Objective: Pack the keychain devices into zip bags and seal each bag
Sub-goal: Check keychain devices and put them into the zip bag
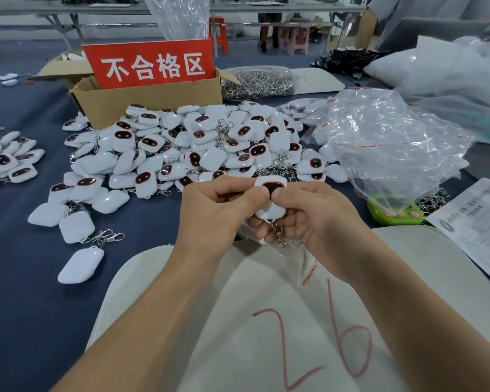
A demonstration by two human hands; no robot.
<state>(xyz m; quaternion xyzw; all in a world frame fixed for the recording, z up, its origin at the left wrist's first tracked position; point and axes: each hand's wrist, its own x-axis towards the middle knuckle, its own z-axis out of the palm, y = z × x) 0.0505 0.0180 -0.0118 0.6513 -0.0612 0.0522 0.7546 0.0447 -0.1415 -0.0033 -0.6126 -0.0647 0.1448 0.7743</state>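
Observation:
Both hands meet above the near table edge around one white keychain device [270, 185] with a black, red-rimmed face. My left hand [218, 205] pinches it from the left with curled fingers. My right hand [309, 213] grips it from the right. Its metal chain [277, 232] hangs below my right palm, and a clear zip bag [301, 264] with a red seal line also hangs there. A large pile of the same devices [198, 145] lies just beyond my hands.
A cardboard box [147, 100] with a red sign [150, 65] stands behind the pile. Crumpled clear bags [388, 148] lie at right over a green device [393, 215]. Metal clasps [256, 83] fill a bag at the back. A white sheet marked 26 [309, 335] lies near me.

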